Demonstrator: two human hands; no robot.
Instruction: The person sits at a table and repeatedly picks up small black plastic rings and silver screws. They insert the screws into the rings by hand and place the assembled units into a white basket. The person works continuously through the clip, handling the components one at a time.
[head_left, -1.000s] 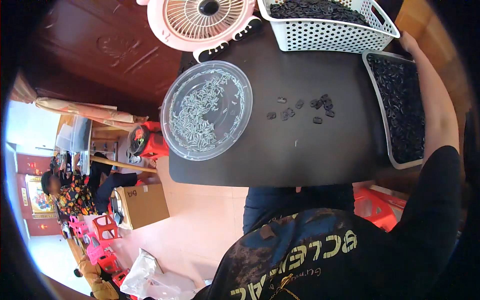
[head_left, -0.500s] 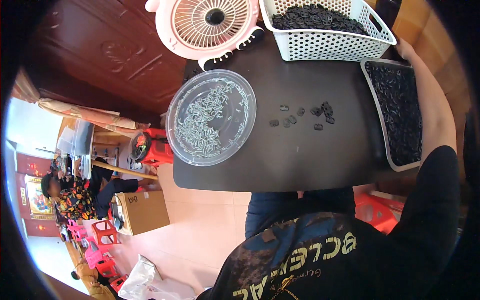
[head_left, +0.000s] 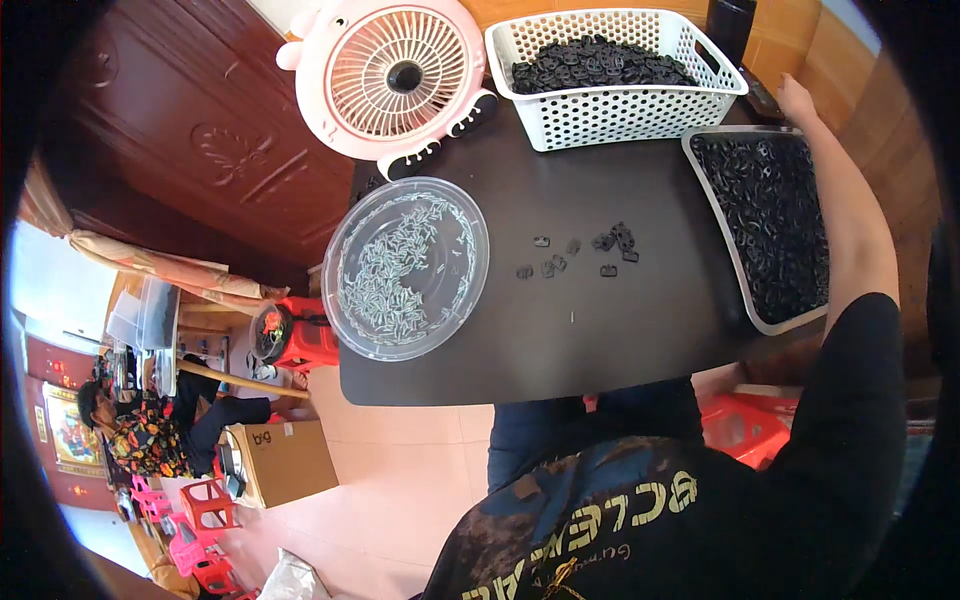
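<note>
Left of the white basket [head_left: 615,118]: one pink fan [head_left: 404,78], one round tub [head_left: 432,287] of metal pins. In front: about ten loose black pieces [head_left: 608,270], one pin [head_left: 572,317]. Right: one filled tray [head_left: 721,225], one dark object [head_left: 762,96], then the right hand [head_left: 793,101], farther from the basket than earlier; grip open or closed, I cannot tell.
</note>
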